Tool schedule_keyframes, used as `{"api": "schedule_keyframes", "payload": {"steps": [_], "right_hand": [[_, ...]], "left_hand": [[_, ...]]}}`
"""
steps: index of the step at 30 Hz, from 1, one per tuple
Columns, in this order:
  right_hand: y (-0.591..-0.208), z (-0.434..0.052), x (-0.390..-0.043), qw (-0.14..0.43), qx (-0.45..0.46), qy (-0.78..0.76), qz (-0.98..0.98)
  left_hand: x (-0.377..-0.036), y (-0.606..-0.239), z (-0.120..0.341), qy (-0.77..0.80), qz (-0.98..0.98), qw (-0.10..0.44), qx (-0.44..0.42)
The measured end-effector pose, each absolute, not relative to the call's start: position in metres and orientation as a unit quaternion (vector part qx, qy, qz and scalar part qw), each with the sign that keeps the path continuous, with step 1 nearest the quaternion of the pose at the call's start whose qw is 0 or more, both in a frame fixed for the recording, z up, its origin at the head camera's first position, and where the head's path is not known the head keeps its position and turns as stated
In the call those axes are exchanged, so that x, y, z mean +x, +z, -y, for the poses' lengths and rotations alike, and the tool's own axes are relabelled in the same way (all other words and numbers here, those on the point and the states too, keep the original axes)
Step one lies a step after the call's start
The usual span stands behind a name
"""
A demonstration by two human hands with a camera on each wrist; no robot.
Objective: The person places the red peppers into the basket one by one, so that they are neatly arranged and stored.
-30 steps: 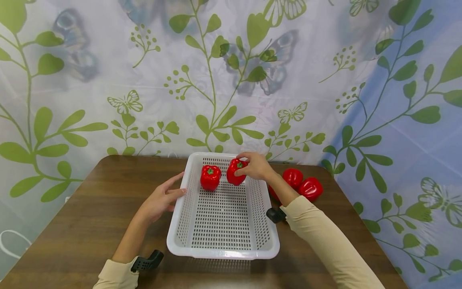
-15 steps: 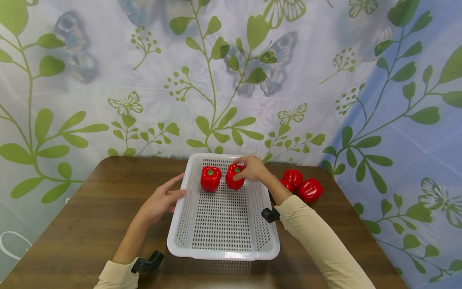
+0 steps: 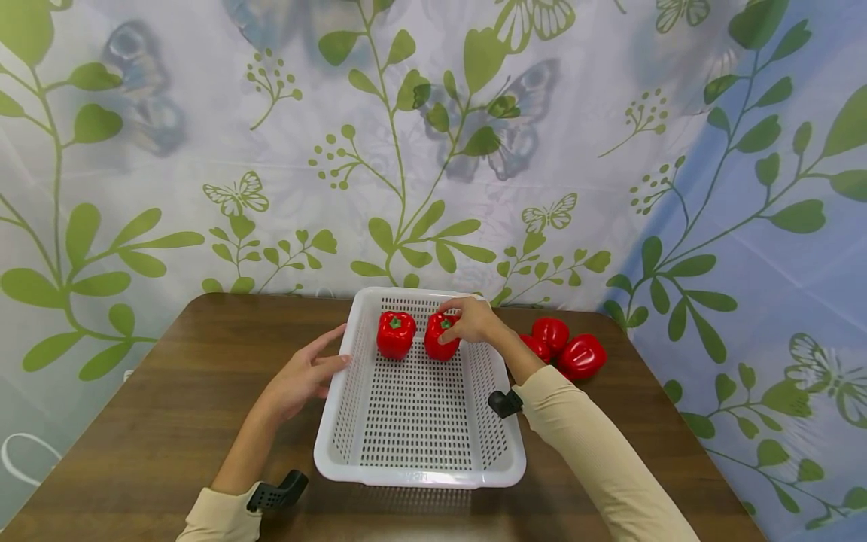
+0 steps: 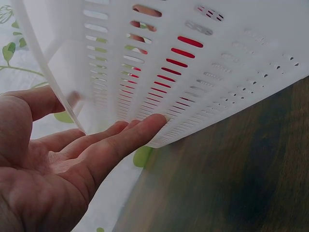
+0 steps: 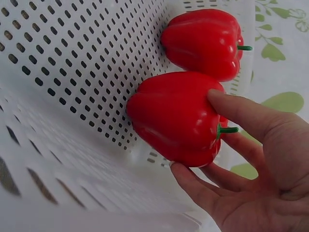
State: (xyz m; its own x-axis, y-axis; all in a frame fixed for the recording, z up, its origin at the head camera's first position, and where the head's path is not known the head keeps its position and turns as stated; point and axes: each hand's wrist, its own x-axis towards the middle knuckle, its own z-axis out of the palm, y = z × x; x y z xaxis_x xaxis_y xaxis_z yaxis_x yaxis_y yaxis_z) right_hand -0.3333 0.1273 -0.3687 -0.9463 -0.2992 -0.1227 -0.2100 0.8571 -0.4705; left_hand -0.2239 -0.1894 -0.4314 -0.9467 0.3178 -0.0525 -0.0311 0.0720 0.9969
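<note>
A white perforated plastic basket stands on the table with two red bell peppers in its far half. My right hand grips the right bell pepper by its stem end. In the right wrist view, thumb and fingers lie on either side of this pepper's green stem, its lower end at the basket floor. The left bell pepper sits upright beside it, stem up. My left hand holds the basket's left side, the thumb over the rim. In the left wrist view its fingers stretch along the outer wall.
Several more red bell peppers lie on the brown wooden table to the right of the basket, partly behind my right forearm. A patterned cloth hangs behind the table's far edge.
My right hand has moved slightly left and lowered its bell pepper to the basket floor beside the other one. The left hand and the basket have stayed put.
</note>
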Motion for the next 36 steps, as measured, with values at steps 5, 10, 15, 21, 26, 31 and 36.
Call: {"api": "schedule_keyframes", "payload": {"steps": [5, 10, 15, 21, 26, 31, 36], "right_hand": [[-0.369, -0.126, -0.334, 0.103, -0.128, -0.241, -0.956], [-0.367, -0.125, -0.334, 0.115, -0.120, -0.246, -0.955], [-0.366, -0.125, -0.334, 0.127, -0.114, -0.256, -0.952], [-0.367, -0.126, -0.334, 0.127, -0.111, -0.257, -0.952], [-0.366, -0.127, -0.332, 0.127, -0.114, -0.255, -0.952], [-0.360, -0.129, -0.331, 0.133, -0.118, -0.258, -0.950], [-0.351, -0.136, -0.329, 0.130, -0.122, -0.244, -0.953]], "left_hand": [[-0.225, -0.431, 0.190, 0.673, -0.722, 0.128, 0.098], [-0.226, -0.432, 0.191, 0.673, -0.721, 0.128, 0.101], [-0.226, -0.432, 0.191, 0.671, -0.723, 0.129, 0.099], [-0.226, -0.433, 0.191, 0.671, -0.723, 0.129, 0.101], [-0.227, -0.433, 0.190, 0.673, -0.721, 0.130, 0.104], [-0.226, -0.433, 0.190, 0.671, -0.723, 0.130, 0.102], [-0.226, -0.432, 0.190, 0.671, -0.723, 0.131, 0.096]]}}
